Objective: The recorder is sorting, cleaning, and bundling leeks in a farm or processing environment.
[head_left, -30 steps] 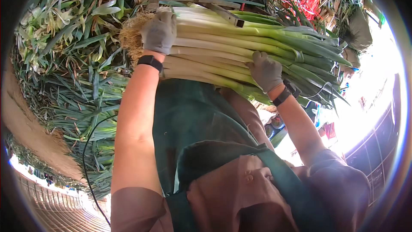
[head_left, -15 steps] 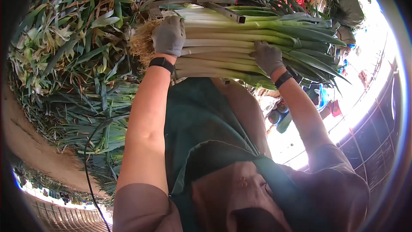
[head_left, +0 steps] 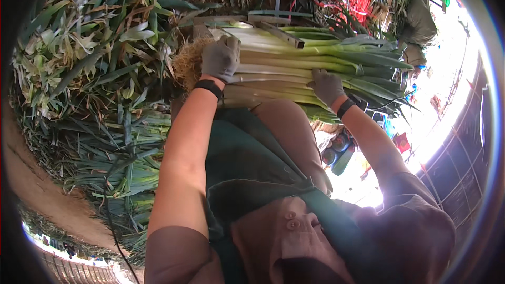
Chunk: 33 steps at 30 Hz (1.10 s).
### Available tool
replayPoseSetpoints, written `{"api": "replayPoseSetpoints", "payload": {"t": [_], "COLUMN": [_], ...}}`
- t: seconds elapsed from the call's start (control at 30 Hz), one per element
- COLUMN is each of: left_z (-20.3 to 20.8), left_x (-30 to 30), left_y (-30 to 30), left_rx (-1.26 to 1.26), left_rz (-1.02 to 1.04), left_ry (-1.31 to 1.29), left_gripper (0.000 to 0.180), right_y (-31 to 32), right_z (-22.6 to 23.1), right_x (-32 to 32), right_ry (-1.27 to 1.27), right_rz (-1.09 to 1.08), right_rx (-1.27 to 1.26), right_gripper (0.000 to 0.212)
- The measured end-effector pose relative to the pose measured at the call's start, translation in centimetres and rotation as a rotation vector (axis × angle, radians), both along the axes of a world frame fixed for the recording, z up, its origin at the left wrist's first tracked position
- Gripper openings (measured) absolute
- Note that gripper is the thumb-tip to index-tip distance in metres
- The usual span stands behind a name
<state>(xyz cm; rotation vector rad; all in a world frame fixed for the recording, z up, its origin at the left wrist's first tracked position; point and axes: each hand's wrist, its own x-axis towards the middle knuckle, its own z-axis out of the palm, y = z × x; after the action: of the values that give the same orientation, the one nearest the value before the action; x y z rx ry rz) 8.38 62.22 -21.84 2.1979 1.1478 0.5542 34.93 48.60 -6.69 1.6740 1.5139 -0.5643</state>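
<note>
A thick bundle of leeks (head_left: 284,63) lies crosswise in front of me, the pale roots at the left and the dark green leaves at the right. My left hand (head_left: 221,58), in a grey glove, is closed at the root end, and a white leek stalk runs out from under it. Farther right, my right hand (head_left: 327,87), also gloved in grey, has its fingers curled over the same stalk where white turns to green. Its fingertips are partly hidden among the leeks. Across the far side of the bundle a metal bar (head_left: 281,35) sticks out towards me.
Heaped leeks with withered leaves (head_left: 68,47) fill the left side, with more green leeks (head_left: 121,168) nearer me. Red plastic twine (head_left: 359,1) lies beyond the bundle. A dark cable (head_left: 111,221) hangs at the lower left. Bottles (head_left: 336,150) stand beside my right forearm.
The view has shifted, so the bundle sits a little lower. My hands have come slightly closer together, and both stay on the leeks.
</note>
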Motion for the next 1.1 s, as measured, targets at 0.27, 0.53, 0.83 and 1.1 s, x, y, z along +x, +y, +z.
{"api": "replayPoseSetpoints", "payload": {"t": [0.27,0.53,0.83,1.1], "left_z": [0.3,0.2,1.3,2.8], "left_x": [0.5,0.2,1.3,-1.3], "left_y": [-0.4,-1.6,-0.3,1.3], "left_rx": [-0.019,-0.121,-0.218,-0.037], "left_rz": [0.03,0.016,0.124,-0.031], "left_ry": [0.037,0.103,0.114,0.238], "left_gripper": [0.018,0.014,0.013,0.01], "right_y": [-0.8,-0.1,6.4,18.9], "right_z": [-1.1,-2.1,-1.3,-5.7], "right_x": [1.3,0.7,2.4,-5.6], "right_ry": [0.035,0.044,0.393,0.95], "right_rz": [0.074,0.02,-0.228,-0.295], "right_rx": [0.023,-0.074,-0.308,0.218], "right_gripper": [0.033,0.022,0.023,0.026]}}
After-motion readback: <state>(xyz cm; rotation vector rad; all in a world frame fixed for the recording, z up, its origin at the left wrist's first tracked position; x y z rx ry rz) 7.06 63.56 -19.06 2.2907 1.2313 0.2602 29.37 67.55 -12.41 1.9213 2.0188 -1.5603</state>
